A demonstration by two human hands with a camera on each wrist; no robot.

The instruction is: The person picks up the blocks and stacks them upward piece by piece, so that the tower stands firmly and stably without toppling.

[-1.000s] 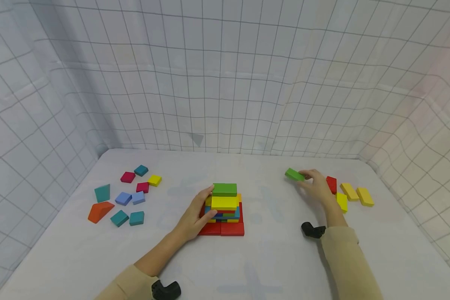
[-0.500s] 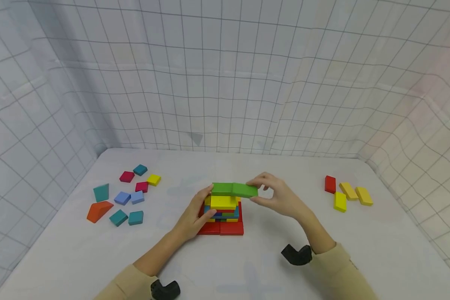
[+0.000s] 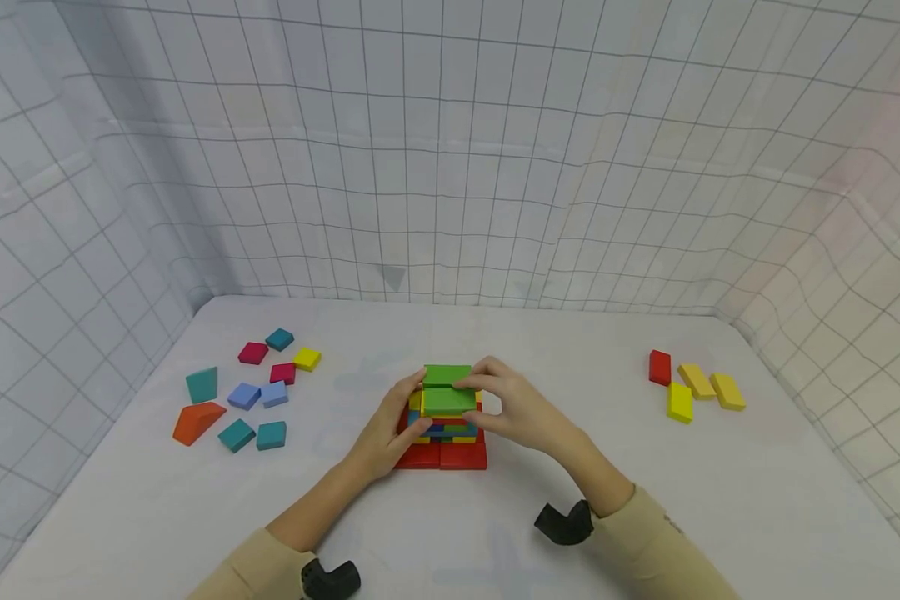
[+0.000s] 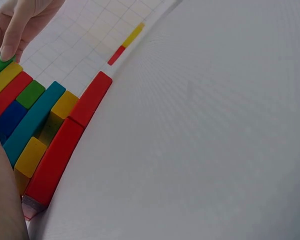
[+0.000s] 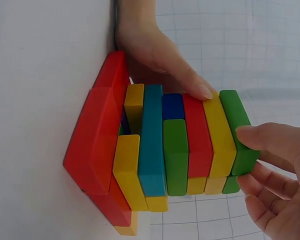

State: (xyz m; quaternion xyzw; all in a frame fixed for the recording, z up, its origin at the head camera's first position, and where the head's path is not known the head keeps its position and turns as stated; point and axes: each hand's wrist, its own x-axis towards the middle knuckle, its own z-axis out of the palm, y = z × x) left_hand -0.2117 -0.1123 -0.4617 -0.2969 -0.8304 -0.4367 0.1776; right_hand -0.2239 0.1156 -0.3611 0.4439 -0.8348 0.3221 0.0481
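Observation:
A stack of coloured blocks (image 3: 442, 442) stands mid-table on two red bricks (image 4: 65, 145). Its top layer holds two green blocks, one at the back (image 3: 447, 374) and one at the front (image 3: 450, 401). My right hand (image 3: 480, 402) pinches the front green block (image 5: 237, 132), fingers on top and thumb at its near edge. My left hand (image 3: 412, 408) rests against the stack's left side with fairly straight fingers (image 5: 160, 55). In the left wrist view the right hand's fingertips (image 4: 10, 42) touch the top green layer.
Small teal, blue, magenta and yellow tiles (image 3: 258, 392) and an orange wedge (image 3: 198, 421) lie at the left. At the right are a red block (image 3: 660, 367) and three yellow blocks (image 3: 693, 382). Grid-patterned cloth walls (image 3: 450, 167) close off the table's back and sides.
My right hand carried the green block from the right-hand pile to the stack and set it on top, in front of the other green block. The left hand stayed put.

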